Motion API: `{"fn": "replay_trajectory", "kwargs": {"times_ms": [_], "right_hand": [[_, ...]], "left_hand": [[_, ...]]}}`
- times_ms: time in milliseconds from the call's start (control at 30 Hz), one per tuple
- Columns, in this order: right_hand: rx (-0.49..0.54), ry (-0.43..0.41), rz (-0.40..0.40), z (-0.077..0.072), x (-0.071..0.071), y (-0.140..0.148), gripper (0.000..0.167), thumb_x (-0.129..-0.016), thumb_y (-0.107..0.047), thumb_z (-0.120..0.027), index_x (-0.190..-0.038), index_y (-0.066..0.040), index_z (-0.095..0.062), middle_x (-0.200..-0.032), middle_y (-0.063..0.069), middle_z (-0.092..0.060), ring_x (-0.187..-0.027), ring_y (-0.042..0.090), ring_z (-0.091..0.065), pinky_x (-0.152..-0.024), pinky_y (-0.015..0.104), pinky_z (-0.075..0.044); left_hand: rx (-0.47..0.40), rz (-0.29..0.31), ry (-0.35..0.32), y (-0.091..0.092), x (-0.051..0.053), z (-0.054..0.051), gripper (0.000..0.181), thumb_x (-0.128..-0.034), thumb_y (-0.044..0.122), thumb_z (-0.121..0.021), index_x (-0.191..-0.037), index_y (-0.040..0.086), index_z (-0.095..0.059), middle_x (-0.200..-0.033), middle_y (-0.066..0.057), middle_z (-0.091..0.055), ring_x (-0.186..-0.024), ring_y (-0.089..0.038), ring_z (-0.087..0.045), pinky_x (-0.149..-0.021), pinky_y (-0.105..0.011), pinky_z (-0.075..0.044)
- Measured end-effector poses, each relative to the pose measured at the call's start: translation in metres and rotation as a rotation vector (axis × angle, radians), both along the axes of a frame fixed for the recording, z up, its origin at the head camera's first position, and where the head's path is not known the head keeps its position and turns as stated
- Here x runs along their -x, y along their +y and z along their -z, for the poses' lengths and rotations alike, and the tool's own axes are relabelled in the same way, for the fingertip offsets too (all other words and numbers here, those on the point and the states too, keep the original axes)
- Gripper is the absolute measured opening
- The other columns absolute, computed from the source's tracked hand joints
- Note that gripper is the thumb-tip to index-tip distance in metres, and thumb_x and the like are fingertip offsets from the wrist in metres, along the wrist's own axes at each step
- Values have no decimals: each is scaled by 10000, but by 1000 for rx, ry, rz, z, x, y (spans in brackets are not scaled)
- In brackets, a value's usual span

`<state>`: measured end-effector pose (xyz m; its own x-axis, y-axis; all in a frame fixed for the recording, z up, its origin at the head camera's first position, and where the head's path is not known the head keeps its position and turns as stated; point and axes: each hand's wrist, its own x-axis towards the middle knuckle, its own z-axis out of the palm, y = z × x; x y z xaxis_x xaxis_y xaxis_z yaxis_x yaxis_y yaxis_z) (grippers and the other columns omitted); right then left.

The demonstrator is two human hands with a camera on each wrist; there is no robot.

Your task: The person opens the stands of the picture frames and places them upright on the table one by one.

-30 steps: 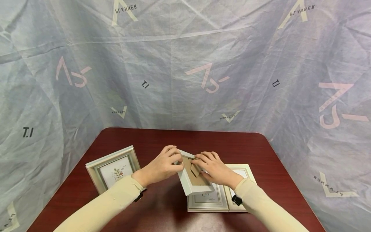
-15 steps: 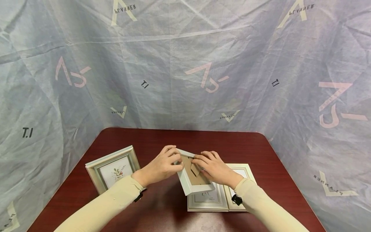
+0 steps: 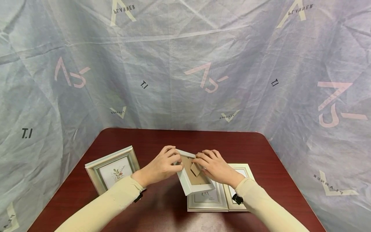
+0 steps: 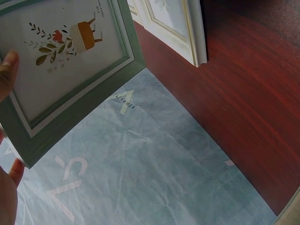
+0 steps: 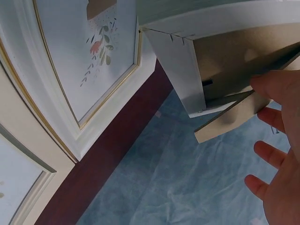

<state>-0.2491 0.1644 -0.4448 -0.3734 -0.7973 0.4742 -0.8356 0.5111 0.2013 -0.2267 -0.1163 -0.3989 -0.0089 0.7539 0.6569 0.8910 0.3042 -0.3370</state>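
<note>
A picture frame [image 3: 186,187] with white sides is held up off the table, its brown backboard [image 3: 199,180] toward the head camera. My left hand [image 3: 162,165] grips its left side. The left wrist view shows its green front border [image 4: 105,84] around a plant drawing, with a thumb against the front. The fingers of my right hand [image 3: 218,168] pinch the brown easel-back stand [image 5: 229,117] on the backboard. In the right wrist view the stand's free end tilts out from the back, with the thumb on one face and the other fingers spread below.
A silver picture frame [image 3: 134,159] stands at the left of the dark red table [image 3: 156,206]. Two more frames, a silver one [image 3: 224,201] and a cream one [image 3: 247,170], sit side by side under and behind my right hand. Printed grey cloth [image 3: 171,80] hangs around the table.
The stand has swung a little farther out from the backboard. My right hand has shifted slightly right with it, while the left hand and the held frame stay nearly still.
</note>
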Motion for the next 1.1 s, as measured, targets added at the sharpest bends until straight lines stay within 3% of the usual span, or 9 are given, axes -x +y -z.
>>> {"fn": "replay_trajectory", "kwargs": {"times_ms": [767, 1100], "right_hand": [[-11, 18, 15, -11, -4, 2, 548, -731, -118, -796, -1247, -174, -620, -1231, 70, -590, -1167, 337, -508, -916, 516, -375], [3, 59, 15, -16, -6, 4, 439, -778, -93, -710, -1204, -177, -642, -1206, 78, -588, -1154, 333, -512, -911, 515, -380]], "left_hand": [[-12, -2, 20, 0, 1, 2, 202, -773, -5, -728, -819, 156, -616, -853, 11, -541, -903, -207, -572, -891, -501, -469], [-13, -5, 19, 1, 1, 4, 212, -772, -22, -692, -784, 165, -593, -839, 15, -532, -890, -205, -576, -866, -483, -473]]}}
